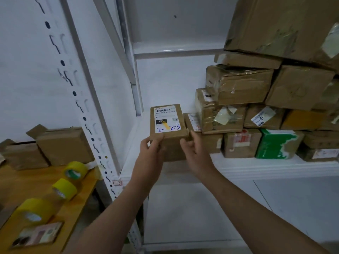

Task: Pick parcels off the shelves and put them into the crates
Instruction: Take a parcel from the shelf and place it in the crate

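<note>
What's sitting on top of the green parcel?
A white-labelled brown parcel and a yellowish parcel rest on the green parcel; most of its top face is covered by them.

In the lower left of the frame, a wooden table (pixel 11 182) carries three yellow tape rolls (pixel 64 188) in a slanting row. A flat printed packet (pixel 37 234) lies nearest, and two open cardboard boxes (pixel 64 143) stand behind.

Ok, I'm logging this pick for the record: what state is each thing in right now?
labelled parcel: gripped at its near end by both hands
left hand: gripping the parcel's left corner
right hand: gripping its right corner
green parcel: on the shelf, wrapper torn
tape rolls: lying on the wooden table
</note>
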